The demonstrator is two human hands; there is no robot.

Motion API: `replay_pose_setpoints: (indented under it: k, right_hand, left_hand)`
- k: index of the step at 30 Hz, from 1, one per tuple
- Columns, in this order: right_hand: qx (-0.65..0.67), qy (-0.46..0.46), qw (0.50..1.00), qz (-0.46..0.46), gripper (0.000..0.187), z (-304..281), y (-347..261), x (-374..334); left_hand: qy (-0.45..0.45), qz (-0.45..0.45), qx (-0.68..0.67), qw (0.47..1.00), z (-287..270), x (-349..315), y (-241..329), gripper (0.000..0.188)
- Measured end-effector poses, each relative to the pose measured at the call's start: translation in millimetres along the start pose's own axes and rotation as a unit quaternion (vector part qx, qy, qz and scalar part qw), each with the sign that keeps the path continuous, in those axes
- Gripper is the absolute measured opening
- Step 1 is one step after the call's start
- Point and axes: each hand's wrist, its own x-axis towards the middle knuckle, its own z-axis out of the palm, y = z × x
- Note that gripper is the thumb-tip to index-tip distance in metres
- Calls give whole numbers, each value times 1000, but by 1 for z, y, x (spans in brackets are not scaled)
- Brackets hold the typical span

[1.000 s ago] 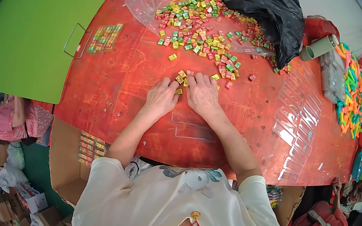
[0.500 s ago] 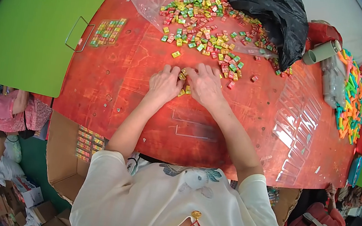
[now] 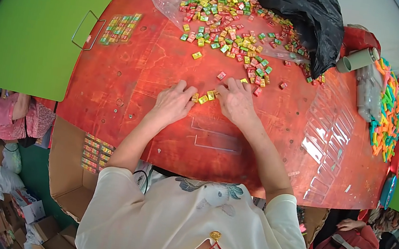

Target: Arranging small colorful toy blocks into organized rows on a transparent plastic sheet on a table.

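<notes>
Between my hands lies a short, uneven row of small yellow box-shaped blocks (image 3: 203, 99) on the red tabletop. My left hand (image 3: 174, 102) is bent over the row's left end, fingertips closed against the end block. At the right end, the curled fingers of my right hand (image 3: 236, 101) pinch another yellow block, partly hidden by them. Just beyond my right hand sits a single red block (image 3: 221, 75). Nearer to me, a clear plastic tray (image 3: 215, 140) lies flat on the table.
A big pile of red, green and yellow blocks (image 3: 231, 33) spreads by a black plastic bag (image 3: 299, 17). A filled clear tray (image 3: 121, 28) lies at the left. Stacked clear trays (image 3: 328, 141), a cup (image 3: 356, 60) and colourful plastic pieces (image 3: 387, 114) are at the right.
My hands have moved apart, uncovering the yellow blocks, which now show as a row. The red block beyond my right hand has come into sight.
</notes>
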Motion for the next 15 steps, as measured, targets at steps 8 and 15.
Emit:
replay_pose_setpoints:
  k: [8, 15]
  right_hand:
    - [-26, -48, 998, -5, 27, 2, -16, -3]
    - [38, -53, 998, 26, 39, -6, -14, -6]
  left_hand:
    - [-10, 26, 29, 999, 4, -1, 8, 30]
    - [-6, 38, 35, 999, 12, -1, 10, 30]
